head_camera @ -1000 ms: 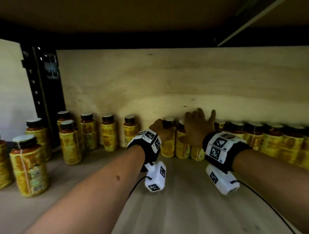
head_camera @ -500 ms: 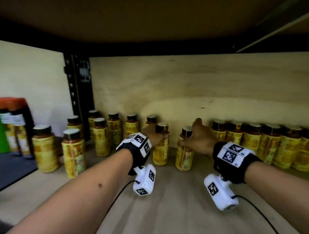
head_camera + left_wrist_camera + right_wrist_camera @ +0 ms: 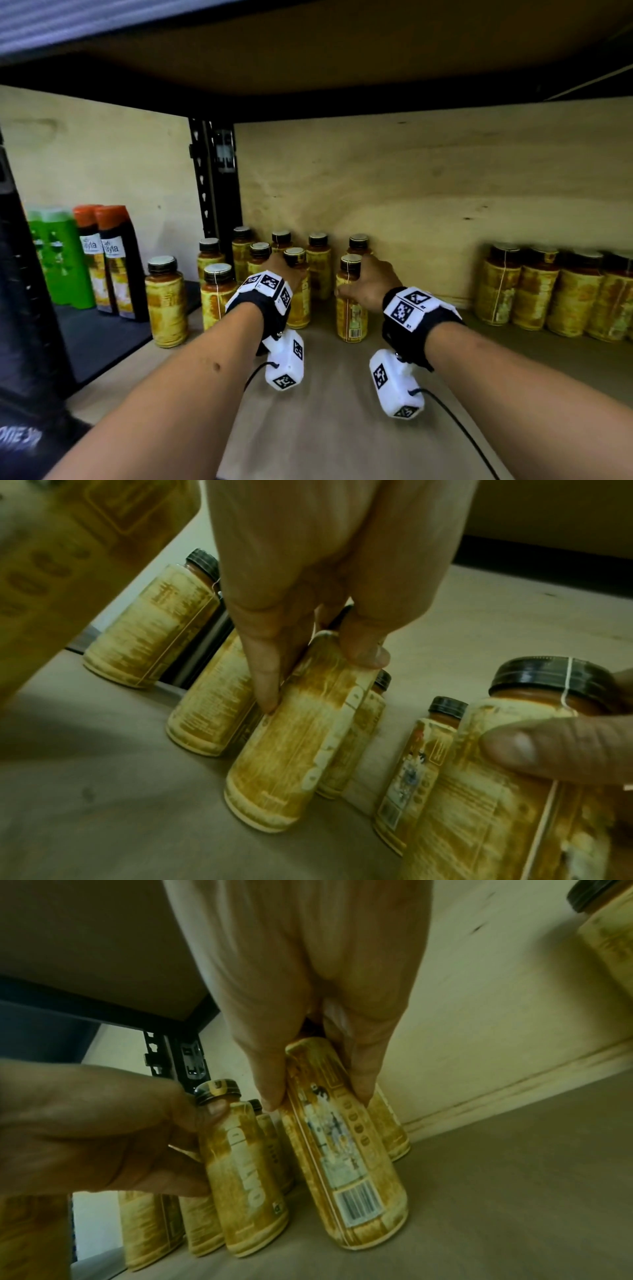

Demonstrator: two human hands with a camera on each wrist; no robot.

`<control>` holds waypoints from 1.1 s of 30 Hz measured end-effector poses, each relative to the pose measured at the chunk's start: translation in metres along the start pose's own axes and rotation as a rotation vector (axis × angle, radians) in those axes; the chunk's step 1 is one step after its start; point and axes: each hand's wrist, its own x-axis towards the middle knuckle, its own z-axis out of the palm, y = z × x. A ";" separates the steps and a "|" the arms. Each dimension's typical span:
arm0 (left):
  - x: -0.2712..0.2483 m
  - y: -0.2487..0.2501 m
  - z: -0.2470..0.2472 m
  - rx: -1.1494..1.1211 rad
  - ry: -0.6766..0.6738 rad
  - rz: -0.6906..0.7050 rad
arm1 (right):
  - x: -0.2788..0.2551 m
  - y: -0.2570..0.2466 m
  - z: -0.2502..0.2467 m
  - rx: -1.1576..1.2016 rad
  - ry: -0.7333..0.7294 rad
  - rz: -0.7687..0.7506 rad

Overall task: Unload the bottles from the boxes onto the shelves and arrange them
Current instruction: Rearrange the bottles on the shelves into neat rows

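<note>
On the pale wooden shelf board [image 3: 325, 428], each hand stands directly over the shoulder of its own upright, black-capped, yellow-labelled bottle. The left hand [image 3: 284, 270] curls thumb and fingers around the left bottle [image 3: 298, 294]; the right hand [image 3: 366, 284] wraps the right bottle [image 3: 351, 308] the same way. Both bottles stand with long axes vertical, bases on the board, just in front of the back-left cluster of matching bottles [image 3: 318, 263] and well apart from the row at the right [image 3: 548, 294]. My guess is the next move slides them back into the cluster. The left bottle's label shows large letters, roughly "OAT"; the right one carries a barcode. Dark, orange-capped cartons [image 3: 113, 260] on the neighbouring shelf read something like "ayla".
</note>
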 end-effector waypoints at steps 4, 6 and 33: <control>0.003 -0.003 0.002 -0.039 0.015 -0.037 | 0.008 0.001 0.007 0.041 0.020 0.021; 0.004 -0.006 0.004 -0.056 0.041 -0.034 | 0.011 0.001 0.008 0.053 0.015 0.025; -0.057 0.068 -0.033 0.335 0.100 0.084 | -0.052 0.058 -0.077 -0.308 -0.059 -0.021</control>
